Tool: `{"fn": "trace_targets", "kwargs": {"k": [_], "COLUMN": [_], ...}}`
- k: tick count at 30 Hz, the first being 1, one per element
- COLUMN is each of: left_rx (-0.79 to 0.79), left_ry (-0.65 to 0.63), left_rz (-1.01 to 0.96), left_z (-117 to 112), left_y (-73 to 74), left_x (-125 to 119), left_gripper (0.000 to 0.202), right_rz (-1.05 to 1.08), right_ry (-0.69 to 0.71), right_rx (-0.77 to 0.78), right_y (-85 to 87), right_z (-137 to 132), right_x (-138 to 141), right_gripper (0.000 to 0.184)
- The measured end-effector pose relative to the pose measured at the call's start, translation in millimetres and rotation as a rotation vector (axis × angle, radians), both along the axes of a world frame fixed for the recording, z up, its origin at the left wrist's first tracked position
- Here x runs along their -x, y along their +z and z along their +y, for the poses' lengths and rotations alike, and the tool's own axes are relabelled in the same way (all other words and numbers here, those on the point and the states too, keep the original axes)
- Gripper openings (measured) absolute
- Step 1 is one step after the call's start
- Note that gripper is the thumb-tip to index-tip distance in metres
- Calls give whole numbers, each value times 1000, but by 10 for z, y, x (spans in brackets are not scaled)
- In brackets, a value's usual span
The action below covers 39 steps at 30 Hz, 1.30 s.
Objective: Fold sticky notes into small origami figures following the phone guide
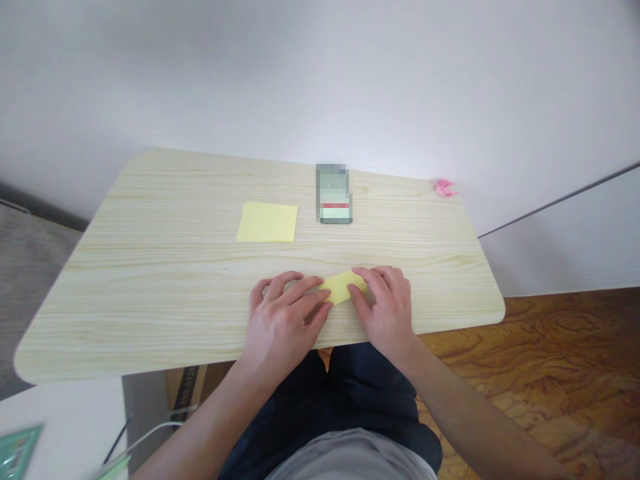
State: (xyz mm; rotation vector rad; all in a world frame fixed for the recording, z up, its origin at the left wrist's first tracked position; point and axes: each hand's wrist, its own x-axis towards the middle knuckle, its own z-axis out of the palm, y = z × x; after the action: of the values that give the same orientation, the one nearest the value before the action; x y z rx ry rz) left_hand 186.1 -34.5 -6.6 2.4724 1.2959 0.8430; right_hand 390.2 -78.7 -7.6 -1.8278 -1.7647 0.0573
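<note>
A small folded piece of yellow paper (341,289) lies close to the table's front edge, between my two hands. At its left end, my left hand (285,317) grips it with the fingertips and thumb, its fingers curved over the wood. My right hand (384,301) has its thumb and index finger on the right end, pinching the paper there. The fingers cover both ends of the strip, so its full outline is hidden. Farther back and to the left lies a pad of yellow square paper (267,222).
A phone-like device with a blurred screen (334,193) rests at the back of the pale wooden table (150,280). Pink folded paper (445,188) sits at the back right corner. A white wall (320,80) rises behind, and a cardboard box (187,387) shows below left.
</note>
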Motion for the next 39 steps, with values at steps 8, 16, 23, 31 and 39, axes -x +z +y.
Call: {"fn": "trace_targets", "kwargs": {"k": [8, 16, 23, 31, 39], "left_rx": [7, 19, 30, 38, 43], "left_ry": [-6, -1, 2, 2, 0], "left_rz": [-2, -9, -1, 11, 0], "left_z": [-4, -5, -6, -3, 6], "left_y": [-6, -4, -2, -2, 20], "left_x": [-10, 3, 3, 8, 4], "left_gripper": [15, 15, 14, 14, 14], "right_rz": [15, 73, 80, 73, 47], "right_ry": [-14, -15, -47, -60, -64], "right_rx": [97, 95, 97, 87, 27], "right_y": [40, 46, 33, -8, 7], "right_z": [-105, -81, -96, -100, -69], "right_x": [156, 112, -65, -272, -73], "right_gripper": [41, 42, 38, 33, 35]}}
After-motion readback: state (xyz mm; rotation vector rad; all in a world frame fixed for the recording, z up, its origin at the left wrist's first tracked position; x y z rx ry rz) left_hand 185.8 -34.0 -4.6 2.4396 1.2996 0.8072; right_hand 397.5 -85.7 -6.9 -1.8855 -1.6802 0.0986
